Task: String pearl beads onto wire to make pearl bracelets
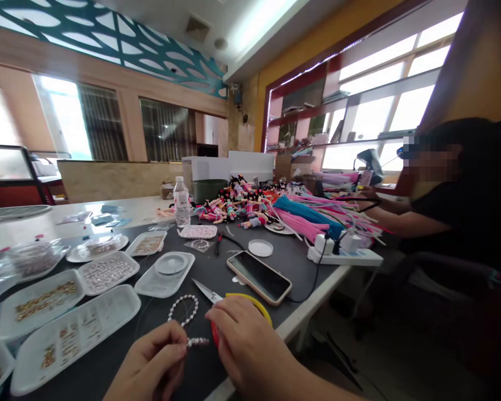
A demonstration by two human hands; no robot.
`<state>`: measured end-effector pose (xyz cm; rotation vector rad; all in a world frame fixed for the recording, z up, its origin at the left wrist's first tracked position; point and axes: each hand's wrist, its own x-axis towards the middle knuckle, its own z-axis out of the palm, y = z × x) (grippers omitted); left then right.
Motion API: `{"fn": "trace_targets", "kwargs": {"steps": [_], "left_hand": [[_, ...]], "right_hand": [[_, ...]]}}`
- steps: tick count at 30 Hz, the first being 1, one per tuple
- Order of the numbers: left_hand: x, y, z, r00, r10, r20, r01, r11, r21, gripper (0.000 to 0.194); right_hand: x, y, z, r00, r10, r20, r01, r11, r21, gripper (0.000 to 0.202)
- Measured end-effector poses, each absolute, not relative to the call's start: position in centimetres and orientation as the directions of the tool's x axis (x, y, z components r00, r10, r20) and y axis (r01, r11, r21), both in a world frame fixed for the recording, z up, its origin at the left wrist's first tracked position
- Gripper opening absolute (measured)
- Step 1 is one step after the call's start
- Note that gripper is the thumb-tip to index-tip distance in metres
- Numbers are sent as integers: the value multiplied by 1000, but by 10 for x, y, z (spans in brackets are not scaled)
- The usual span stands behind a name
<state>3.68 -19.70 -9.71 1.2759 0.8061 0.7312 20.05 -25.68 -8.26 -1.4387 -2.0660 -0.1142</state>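
My left hand (152, 359) is closed, thumb and forefinger pinching a short strand of silvery beads (198, 342) that points toward my right hand. Just beyond it, a loop of pale round beads (172, 307) lies on the dark table mat; whether it joins the strand I cannot tell. My right hand (248, 342) is curled over the handles of a pair of scissors (209, 292), one red and one yellow. The blades point away to the left, and my palm hides part of the handles. A phone (261, 277) lies just beyond the scissors.
White trays of beads and gold findings (77, 340) fill the left side. Behind stand a water bottle (182, 203), black-and-red pliers (219, 243) and a pile of small dolls (234, 203). A power strip (346, 256) sits at the right edge, near a seated person (455, 217).
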Motion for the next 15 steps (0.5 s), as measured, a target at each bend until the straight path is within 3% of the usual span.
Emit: {"fn": "trace_targets", "kwargs": {"steps": [5,10,15], "left_hand": [[34,-194,-100,524,845,-104,-24,137,990,30],[30,-187,-108,580,811,-78,17,84,996,33],[35,-200,-99,519,851,-81,-34,115,993,27]], "right_hand": [[196,-263,-73,-269,766,584,607,606,-515,38],[194,-261,-76,-225,757,613,583,609,-538,23],[193,-258,-80,-174,776,607,618,566,-546,14]]}}
